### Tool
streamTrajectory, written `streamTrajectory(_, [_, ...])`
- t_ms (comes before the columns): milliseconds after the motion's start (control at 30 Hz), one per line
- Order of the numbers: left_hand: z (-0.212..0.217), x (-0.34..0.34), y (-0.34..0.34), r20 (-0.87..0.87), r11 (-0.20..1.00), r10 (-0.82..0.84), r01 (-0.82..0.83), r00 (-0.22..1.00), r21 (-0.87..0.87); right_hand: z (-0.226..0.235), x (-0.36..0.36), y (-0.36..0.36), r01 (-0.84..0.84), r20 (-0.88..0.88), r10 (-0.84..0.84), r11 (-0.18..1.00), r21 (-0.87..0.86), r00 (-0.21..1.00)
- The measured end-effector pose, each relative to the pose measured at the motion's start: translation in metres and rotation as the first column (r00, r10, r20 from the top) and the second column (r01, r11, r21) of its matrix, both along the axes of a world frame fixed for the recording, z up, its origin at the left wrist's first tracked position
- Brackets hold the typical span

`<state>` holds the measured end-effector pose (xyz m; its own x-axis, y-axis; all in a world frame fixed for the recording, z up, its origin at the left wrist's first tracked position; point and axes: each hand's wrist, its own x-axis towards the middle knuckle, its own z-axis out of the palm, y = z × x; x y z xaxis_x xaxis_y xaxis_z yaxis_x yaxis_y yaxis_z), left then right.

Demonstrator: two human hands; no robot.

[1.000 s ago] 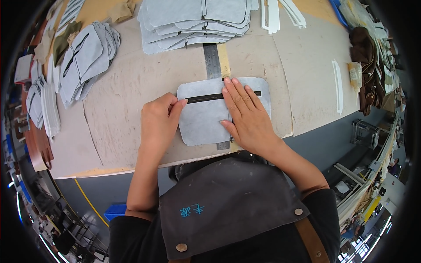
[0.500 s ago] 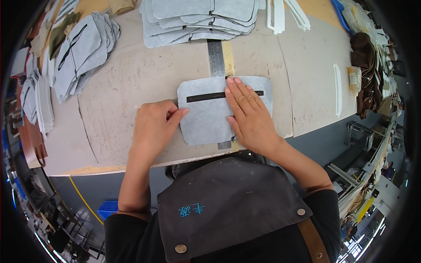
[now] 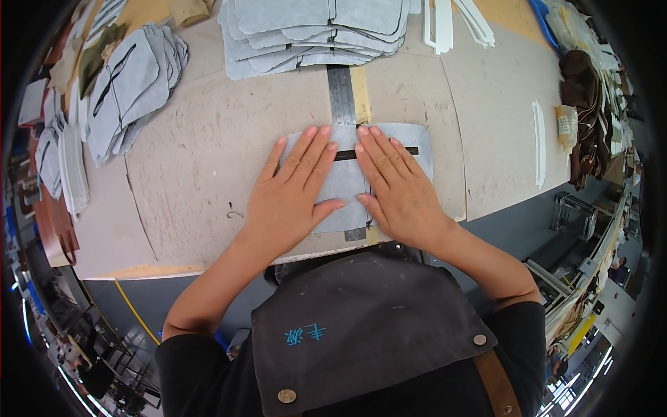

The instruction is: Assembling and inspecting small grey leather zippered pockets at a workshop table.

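Note:
A pale grey fabric panel (image 3: 345, 186) with rounded corners lies flat near the table's front edge, a dark slot or strip running across its upper part. My left hand (image 3: 292, 184) rests flat on the panel's left half, fingers spread and hiding that end of the strip. On the right half lies my right hand (image 3: 396, 184), fingers stretched away from me and thumb out. A thin dark line runs from far to near under the right thumb. Beneath the panel passes a metal ruler (image 3: 342, 96), showing beyond its far and near edges, with a yellow strip (image 3: 361, 94) beside it.
Similar grey panels (image 3: 267, 59) are stacked at the far middle, and another pile (image 3: 132, 83) is at the left. White strips (image 3: 538, 142) lie at the right, near a small bottle (image 3: 567, 126) and brown material (image 3: 580, 90). A small thread-like curl (image 3: 235, 213) is left of my left hand.
My left hand has moved from pinching at the panel's left edge to lying flat on it with fingers spread. The right hand stays in place. A small thread-like curl now shows on the table.

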<state>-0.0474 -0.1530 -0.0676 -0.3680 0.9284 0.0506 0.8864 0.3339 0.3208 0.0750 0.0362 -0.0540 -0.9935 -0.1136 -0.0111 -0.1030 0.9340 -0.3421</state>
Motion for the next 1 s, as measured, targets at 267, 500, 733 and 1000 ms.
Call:
streamTrajectory(267, [0.013,-0.008,-0.030,0.008,0.987,0.089,-0.087,0.996,-0.134,0.002,0.001,0.000,0.011,0.032,-0.011,1.000,0.008,0.999])
streamTrajectory(500, [0.010,0.010,0.041,0.207,0.974,-0.169,0.131,0.964,0.183,-0.017,0.006,0.000,0.000,-0.024,-0.001,1.000,-0.024,1.000])
streamTrajectory(733, [-0.001,0.009,0.043,0.099,0.989,-0.145,0.140,0.985,0.049,-0.006,0.018,0.018,0.131,-0.045,-0.131,0.991,0.003,0.990])
streamTrajectory(1000, [0.000,0.007,0.039,0.103,0.989,-0.147,0.145,0.984,0.033,-0.005,0.034,0.039,0.185,-0.040,-0.183,0.981,0.065,0.982])
